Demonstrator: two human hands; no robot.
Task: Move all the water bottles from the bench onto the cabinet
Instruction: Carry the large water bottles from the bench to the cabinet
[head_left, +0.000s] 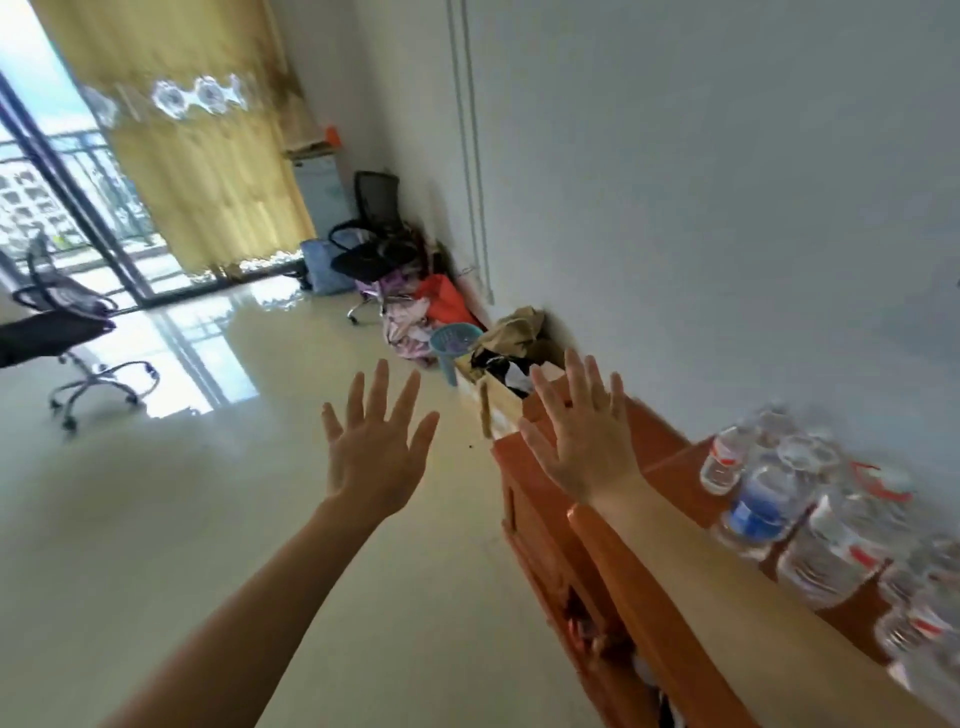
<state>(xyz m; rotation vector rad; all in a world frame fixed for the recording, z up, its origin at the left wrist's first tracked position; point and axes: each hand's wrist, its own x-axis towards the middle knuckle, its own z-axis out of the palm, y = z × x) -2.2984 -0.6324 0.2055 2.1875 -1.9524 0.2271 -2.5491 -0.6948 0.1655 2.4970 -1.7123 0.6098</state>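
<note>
Well, here we have the water bottles (810, 509) standing in a tight crowd on the orange wooden cabinet (670, 449), pushed toward its back edge along the white wall (727, 208). We'd say that is deliberate: packed upright at the back, they leave the front strip of the top bare for more arrivals. We can pick out a blue-labelled bottle (758, 512) and a red-labelled bottle (724, 460) just beyond it. The rest are smeared by blur, so we won't count them. The worktop they are meant to leave is nowhere in shot, so we cannot tell if any remain there.

Now the hands. The left hand (376, 457) is raised over the floor (208, 493) and the right hand (582, 441) shows in front of the cabinet's far end, backs toward us, fingers straight and fanned. Each grip is wide open and carries nothing. We read that as a show of empty hands rather than a reach, since neither points at a bottle.

Round about, a cardboard box of clothes (511, 374), a blue plastic stool (454, 343) and a heap of fabric (410, 322) line the wall beyond the cabinet, with a black office chair (374, 234) behind them. A second office chair (67, 322) sits well apart near the yellow curtain (208, 171). Nothing stands between the hands and the bottles; the clutter hems in only the cabinet's far end.
</note>
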